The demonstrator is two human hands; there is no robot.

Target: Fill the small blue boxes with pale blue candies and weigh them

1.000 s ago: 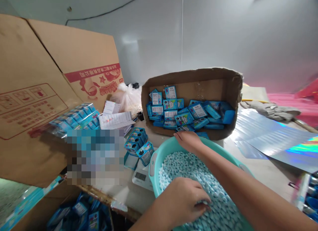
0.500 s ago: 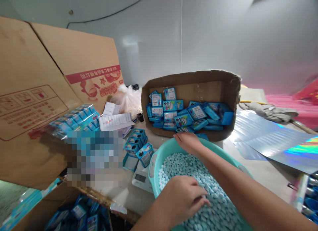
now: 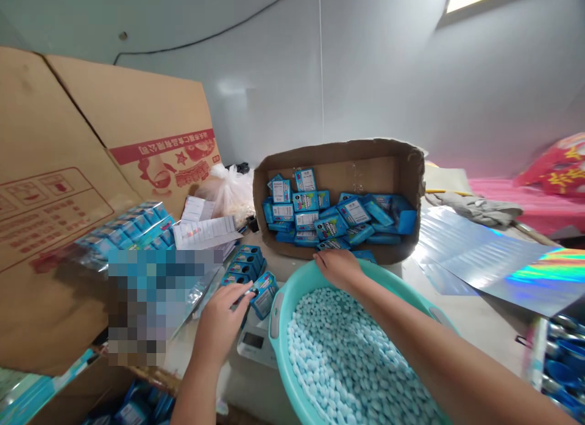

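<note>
My left hand [image 3: 228, 312] is at the small blue box [image 3: 264, 294] that stands tilted on the white scale [image 3: 256, 347]. Its thumb and fingers are pinched together by the box's near side; what is between them is too small to make out. My right hand [image 3: 337, 267] rests closed over the far rim of the turquoise basin [image 3: 282, 358]. Many pale blue candies [image 3: 340, 352] lie in the basin. Beside the scale stands a row of blue boxes [image 3: 244, 263].
Behind the basin, an open carton [image 3: 379, 163] holds many blue boxes. Shiny sheets [image 3: 484, 248] lie on the right, near a grey cloth [image 3: 475, 208]. Large cardboard [image 3: 155, 96] stands on the left, with wrapped packs [image 3: 132, 230] before it. Blue cups [image 3: 564, 358] are at lower right.
My left hand has moved from over the candies leftward to the box on the scale. My right hand stays at the basin's rim. The view has shifted slightly.
</note>
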